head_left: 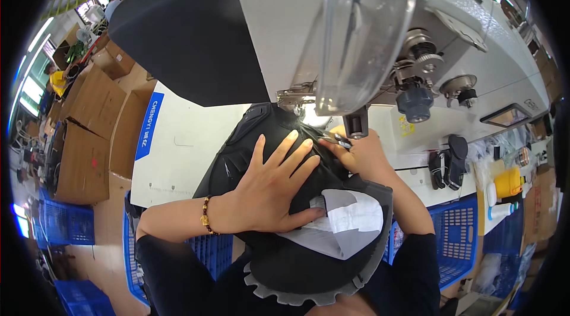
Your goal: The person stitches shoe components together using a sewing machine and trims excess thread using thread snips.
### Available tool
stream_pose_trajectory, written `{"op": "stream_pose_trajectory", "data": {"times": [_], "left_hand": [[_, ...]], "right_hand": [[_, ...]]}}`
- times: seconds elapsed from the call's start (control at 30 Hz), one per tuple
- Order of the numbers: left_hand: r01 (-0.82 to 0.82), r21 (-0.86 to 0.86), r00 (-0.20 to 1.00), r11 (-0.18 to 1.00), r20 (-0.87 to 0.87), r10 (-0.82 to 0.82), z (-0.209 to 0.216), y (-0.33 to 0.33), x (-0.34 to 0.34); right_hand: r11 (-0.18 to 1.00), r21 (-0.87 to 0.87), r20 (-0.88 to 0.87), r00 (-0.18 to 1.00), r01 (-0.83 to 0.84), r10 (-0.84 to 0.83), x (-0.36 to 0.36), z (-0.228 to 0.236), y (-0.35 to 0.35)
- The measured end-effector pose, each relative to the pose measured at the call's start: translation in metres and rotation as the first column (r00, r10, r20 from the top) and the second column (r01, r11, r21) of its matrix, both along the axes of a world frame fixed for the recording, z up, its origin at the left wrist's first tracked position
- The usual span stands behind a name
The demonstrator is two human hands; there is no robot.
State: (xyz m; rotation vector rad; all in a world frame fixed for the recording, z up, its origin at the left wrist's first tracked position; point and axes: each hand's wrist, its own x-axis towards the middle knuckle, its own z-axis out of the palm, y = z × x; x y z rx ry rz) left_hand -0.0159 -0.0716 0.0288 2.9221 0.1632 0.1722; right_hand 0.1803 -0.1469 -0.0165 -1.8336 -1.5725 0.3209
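Note:
Black sewn fabric piece [228, 164] lies under the sewing machine's needle area [297, 99], looking like part of a bag. My left hand [276, 182] rests flat on it, fingers spread, with the thumb on a grey-and-white flap [350, 221]. Just right of the needle area, my right hand [362, 152] is closed round small metal thread snips [335, 139], their blades pointing at the black fabric. A stiff black panel with a notched grey edge [314, 298] hangs over the table's near edge toward me. The needle itself is hidden by glare and the machine head.
The machine's white head [285, 19] and clear guard [362, 37] overhang my hands. Blue crates [454, 233] stand below the table, with cardboard boxes [89, 138] at the left. A small black device [448, 161] and a yellow container [507, 183] are at the right.

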Motion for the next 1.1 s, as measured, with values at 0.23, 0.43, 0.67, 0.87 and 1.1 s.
{"op": "stream_pose_trajectory", "data": {"times": [0.23,0.43,0.67,0.87,1.1], "left_hand": [[0.005,-0.014,1.000,1.000,-0.020,-0.005,0.001,0.000,-0.003],[0.009,-0.007,0.999,1.000,-0.031,-0.010,0.003,-0.002,-0.001],[0.009,-0.029,0.999,1.000,-0.053,-0.010,0.004,-0.001,0.000],[0.048,-0.038,0.999,0.998,-0.017,-0.049,0.008,0.000,0.002],[0.047,-0.056,0.999,0.997,-0.012,-0.048,0.009,-0.002,0.004]], "right_hand": [[0.974,0.227,0.280,0.956,0.021,-0.086,-0.008,0.012,-0.004],[0.957,0.261,0.571,0.819,-0.123,-0.051,-0.001,0.008,0.006],[0.962,0.228,0.600,0.800,-0.153,-0.015,-0.003,0.011,0.009],[0.978,0.173,0.559,0.829,-0.116,0.000,-0.007,0.013,0.012],[0.972,0.164,0.331,0.938,-0.165,0.104,-0.009,0.012,0.025]]}}
